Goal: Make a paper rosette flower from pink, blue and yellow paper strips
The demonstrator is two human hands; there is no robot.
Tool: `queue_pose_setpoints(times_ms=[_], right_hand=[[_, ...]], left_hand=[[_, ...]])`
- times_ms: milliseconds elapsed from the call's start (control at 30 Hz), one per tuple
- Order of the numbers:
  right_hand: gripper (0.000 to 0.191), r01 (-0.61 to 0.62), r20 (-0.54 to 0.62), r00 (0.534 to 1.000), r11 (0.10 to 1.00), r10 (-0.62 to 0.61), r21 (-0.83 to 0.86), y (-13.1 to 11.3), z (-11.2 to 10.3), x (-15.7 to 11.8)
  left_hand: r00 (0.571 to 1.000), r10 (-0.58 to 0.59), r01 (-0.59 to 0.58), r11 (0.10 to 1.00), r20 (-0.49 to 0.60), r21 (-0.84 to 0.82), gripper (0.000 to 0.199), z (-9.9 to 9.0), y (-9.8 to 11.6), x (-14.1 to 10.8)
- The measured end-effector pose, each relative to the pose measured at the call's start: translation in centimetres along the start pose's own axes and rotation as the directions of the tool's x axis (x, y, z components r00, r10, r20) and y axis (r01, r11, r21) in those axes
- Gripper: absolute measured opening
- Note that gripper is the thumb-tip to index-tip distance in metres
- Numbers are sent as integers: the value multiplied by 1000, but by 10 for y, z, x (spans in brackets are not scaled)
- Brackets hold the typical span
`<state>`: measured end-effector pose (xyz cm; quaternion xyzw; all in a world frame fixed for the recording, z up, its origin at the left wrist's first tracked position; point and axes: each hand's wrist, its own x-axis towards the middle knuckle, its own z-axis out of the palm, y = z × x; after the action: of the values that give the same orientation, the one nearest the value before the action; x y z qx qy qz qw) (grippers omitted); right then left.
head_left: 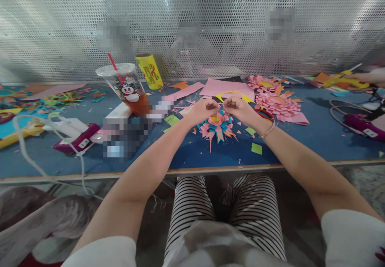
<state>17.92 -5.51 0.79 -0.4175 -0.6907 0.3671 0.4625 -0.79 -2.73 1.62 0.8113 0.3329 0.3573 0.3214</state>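
Note:
A layered paper flower [217, 129] with pink and blue fringed petals and a yellow middle lies on the blue table in front of me. At its far edge, my left hand [203, 110] pinches pink paper between thumb and fingertips. Close beside it, my right hand [238, 109] is closed in a similar pinch on the same edge of the flower. The fingers partly cover the exact bit of paper they grip. Behind my right wrist lie red-handled scissors [264, 115], partly hidden.
Finished-looking pink paper flowers [278, 105] lie at right, near pink paper sheets [224, 87]. A tilted drink cup [129, 92] stands left, before a yellow packet [150, 72]. Purple glue guns [77, 137] with cords lie on both sides. At far right, another person's hand [371, 77] holds a yellow tool.

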Motion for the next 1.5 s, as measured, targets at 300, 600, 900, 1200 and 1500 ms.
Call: queue_pose_setpoints(times_ms=[300,600,900,1200,1500], right_hand=[[16,-49,-6,999,998,49,34,3,3,0],[16,16,60,998,1000,-16,-12,-1,4,-2],[14,43,100,994,993,-31,-112,-2,1,-4],[15,-13,134,991,998,22,-65,-5,-2,-7],[22,-14,116,993,1000,14,0,-7,0,-6]], left_hand=[[987,-159,150,964,-20,-220,10,0,-6,2],[977,-209,166,857,-35,-489,1,1,-1,1],[983,-185,156,846,-7,-511,8,1,6,-1],[978,-202,206,898,51,-389,11,-2,7,-2],[985,-149,168,930,82,-328,13,3,5,-4]])
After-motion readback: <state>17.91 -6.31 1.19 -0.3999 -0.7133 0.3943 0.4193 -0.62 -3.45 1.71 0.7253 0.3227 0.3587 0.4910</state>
